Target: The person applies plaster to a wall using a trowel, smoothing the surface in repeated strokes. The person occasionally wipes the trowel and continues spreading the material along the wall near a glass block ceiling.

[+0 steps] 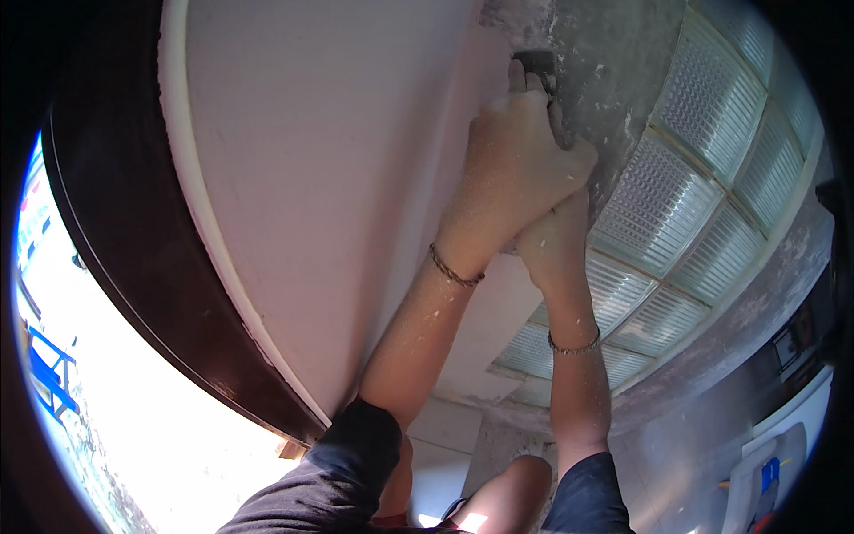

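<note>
1. Dark sleeves (329,472) sit closest, at 7 o'clock and 5 o'clock, with bare arms coming up out of them.
2. One bent leg (511,494) shows low down, between 5 and 6 o'clock.
3. Up at 1 o'clock is the left hand (520,156). It is closed, with its fingers bent onto a small dark thing (535,62) and gripping it.
4. That dark thing is high up at 1 o'clock, by the rough grey part of the wall (614,80). The hand hides much of it, so its whole shape is hard to see.
5. Near 3 o'clock is the right hand (553,245), just under the left one. The left hand gets in the way of its fingers, so I cannot tell if it is open or holding something.
6. Each wrist has a thin braided band (455,270), and white specks dot the arms.
7. Bumpy see-through glass blocks (703,196) fill 2 to 4 o'clock, and the right arm covers some.
8. Smooth pale wall (302,178) spreads across 10 and 11 o'clock.
9. Past it, a dark brown band (133,222) curves from 10 down to 7 o'clock.
10. Bright light shines at 8 o'clock, near a blue frame (53,374).
</note>
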A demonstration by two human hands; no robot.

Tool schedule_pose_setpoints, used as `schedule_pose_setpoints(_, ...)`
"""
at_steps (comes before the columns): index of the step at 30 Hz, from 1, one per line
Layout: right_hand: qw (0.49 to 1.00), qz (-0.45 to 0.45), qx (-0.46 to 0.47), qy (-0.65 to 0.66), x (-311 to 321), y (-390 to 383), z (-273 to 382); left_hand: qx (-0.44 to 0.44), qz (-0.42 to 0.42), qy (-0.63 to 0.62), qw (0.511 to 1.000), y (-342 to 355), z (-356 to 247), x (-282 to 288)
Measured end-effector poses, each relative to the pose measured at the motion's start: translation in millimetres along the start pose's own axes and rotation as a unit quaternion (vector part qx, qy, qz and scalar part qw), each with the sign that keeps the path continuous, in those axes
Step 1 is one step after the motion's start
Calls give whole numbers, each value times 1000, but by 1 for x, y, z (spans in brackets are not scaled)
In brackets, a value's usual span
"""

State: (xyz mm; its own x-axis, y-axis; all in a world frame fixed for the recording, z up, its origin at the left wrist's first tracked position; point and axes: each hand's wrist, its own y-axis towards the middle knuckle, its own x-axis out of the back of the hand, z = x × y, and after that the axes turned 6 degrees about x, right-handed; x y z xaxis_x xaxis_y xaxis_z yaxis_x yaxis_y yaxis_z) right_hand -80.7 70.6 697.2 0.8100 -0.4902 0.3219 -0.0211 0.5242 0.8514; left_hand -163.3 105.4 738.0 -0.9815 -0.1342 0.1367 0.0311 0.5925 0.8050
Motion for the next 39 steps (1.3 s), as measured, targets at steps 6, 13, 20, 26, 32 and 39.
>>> schedule_pose_setpoints(6, 997, 19, 28, -71, 4, 18, 4, -52, -77, 8, 996, 11, -2, -2)
schedule_pose_setpoints(13, 991, 23, 94, -88, 10, -8, -15, -20, -12, 25, 999, -11, -1, -3)
schedule_pose_setpoints(20, 999, 33, 2, -17, 4, -64, -35, 22, 18, 37, 999, -58, 13, -19)
schedule_pose_setpoints(26, 998, 59, -15, -7, 1, -57, -34, -22, -7, 34, 999, -50, 21, -15)
schedule_pose_setpoints(32, 998, 40, -1, -47, -5, -49, -22, -28, 11, 60, 998, -40, 22, -9)
schedule_pose_setpoints(39, 999, 11, 32, -22, -7, -50, -12, -27, 13, 44, 999, -48, 17, -4)
